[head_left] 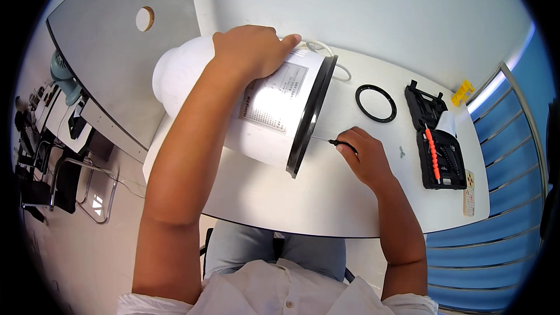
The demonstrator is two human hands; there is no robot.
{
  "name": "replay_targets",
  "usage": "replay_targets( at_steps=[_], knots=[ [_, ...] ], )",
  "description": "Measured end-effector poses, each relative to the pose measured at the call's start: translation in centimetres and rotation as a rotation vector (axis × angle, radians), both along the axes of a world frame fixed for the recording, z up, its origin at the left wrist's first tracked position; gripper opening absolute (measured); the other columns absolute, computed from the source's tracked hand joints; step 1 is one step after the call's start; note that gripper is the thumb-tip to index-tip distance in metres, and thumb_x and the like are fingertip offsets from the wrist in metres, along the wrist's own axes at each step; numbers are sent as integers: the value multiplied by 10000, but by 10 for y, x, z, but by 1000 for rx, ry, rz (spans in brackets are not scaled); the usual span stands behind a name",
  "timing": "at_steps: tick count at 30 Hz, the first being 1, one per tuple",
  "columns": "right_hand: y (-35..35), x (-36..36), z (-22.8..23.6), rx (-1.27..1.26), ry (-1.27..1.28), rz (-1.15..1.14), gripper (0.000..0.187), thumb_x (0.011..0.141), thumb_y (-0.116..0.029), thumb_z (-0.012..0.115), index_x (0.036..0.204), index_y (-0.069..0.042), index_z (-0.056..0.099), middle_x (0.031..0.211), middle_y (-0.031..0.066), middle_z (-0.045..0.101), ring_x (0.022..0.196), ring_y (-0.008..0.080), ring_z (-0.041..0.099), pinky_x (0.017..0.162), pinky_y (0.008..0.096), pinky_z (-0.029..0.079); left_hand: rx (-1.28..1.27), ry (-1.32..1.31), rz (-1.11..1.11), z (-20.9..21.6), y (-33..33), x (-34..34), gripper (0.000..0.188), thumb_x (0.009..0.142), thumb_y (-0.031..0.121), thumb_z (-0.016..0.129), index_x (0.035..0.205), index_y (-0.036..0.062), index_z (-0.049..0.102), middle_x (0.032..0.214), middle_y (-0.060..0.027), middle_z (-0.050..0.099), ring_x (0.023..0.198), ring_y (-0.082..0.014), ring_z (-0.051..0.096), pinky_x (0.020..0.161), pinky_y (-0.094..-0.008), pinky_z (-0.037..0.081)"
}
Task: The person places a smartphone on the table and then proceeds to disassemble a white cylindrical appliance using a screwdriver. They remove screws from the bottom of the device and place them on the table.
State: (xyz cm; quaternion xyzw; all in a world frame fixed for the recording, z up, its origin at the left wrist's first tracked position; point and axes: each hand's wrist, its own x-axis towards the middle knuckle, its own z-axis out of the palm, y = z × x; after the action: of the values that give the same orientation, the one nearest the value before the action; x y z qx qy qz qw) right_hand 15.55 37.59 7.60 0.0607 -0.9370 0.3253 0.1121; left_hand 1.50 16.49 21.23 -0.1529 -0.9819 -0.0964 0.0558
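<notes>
A white rounded appliance [192,70] with a black base rim [312,119] and a printed label lies on its side on the table, its base facing right. My left hand [251,51] grips it from above, fingers curled over its far side and thumb pointing right. My right hand [367,154] is closed round the black handle of a screwdriver [333,142]. The screwdriver's thin shaft points left at the base; its tip is hidden by the rim. A pale cord [344,70] loops out behind the base.
On the white table [280,204] lie a black ring [357,100], small screws [402,151], and an open black tool case [429,166] with an orange flexible shaft [432,154]. A remote control [469,192] and a yellow item [463,93] are beside it. Metal railings [507,181] stand right.
</notes>
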Motion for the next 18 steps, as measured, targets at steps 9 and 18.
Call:
replay_targets(
  at_steps=[9,18],
  knots=[
    [-9,-2,-23,-181,112,72,182,788,-18,618,968,-16,644,888,86,594,726,220,591,653,308,467,-55,-15,-55,4,-25,-13,567,928,528,338,1038,91,682,1037,-142,679,997,-290,620,884,-411,438],
    [-16,9,-11,-8,35,197,219,849,-148,657,1033,-30,647,837,112,621,709,239,614,672,320,489,126,-13,-53,-4,-43,-4,605,895,588,379,1008,79,686,970,-152,689,899,-301,639,879,-374,441]
  ],
)
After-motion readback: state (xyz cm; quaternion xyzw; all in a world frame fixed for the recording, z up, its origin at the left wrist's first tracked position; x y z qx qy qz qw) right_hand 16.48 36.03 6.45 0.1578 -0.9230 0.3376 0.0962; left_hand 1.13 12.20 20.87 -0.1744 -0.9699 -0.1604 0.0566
